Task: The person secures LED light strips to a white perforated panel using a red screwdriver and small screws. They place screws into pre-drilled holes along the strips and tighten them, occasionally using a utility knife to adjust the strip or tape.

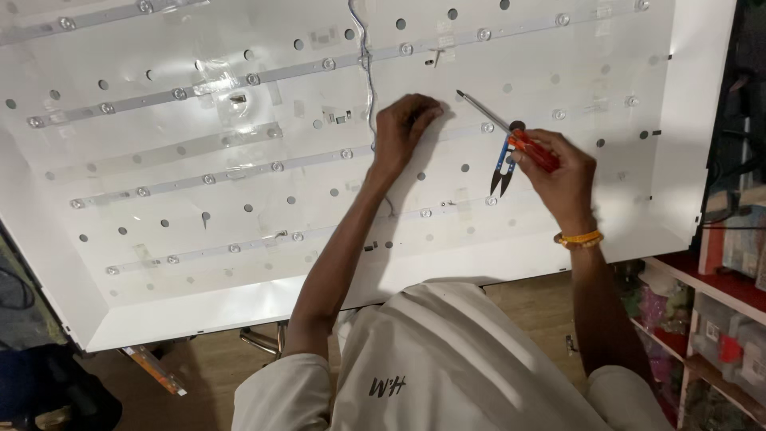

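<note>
A large white backlight panel (144, 287) lies tilted before me, crossed by several light strips (199, 177) with small round lenses. My left hand (403, 124) presses its fingertips on the panel near a thin wire (369, 80) that runs down the middle. My right hand (558, 172) grips a red-handled screwdriver (487, 114), its thin shaft pointing up-left over the panel. The same hand also holds small blue thread snips (503, 166), blades pointing down. An orange band (580, 238) circles my right wrist.
Red shelves (718, 283) with boxes and small parts stand at the right edge. A wooden floor (527, 299) shows below the panel. Dark objects (48, 383) sit at the lower left. My white shirt (447, 359) fills the bottom centre.
</note>
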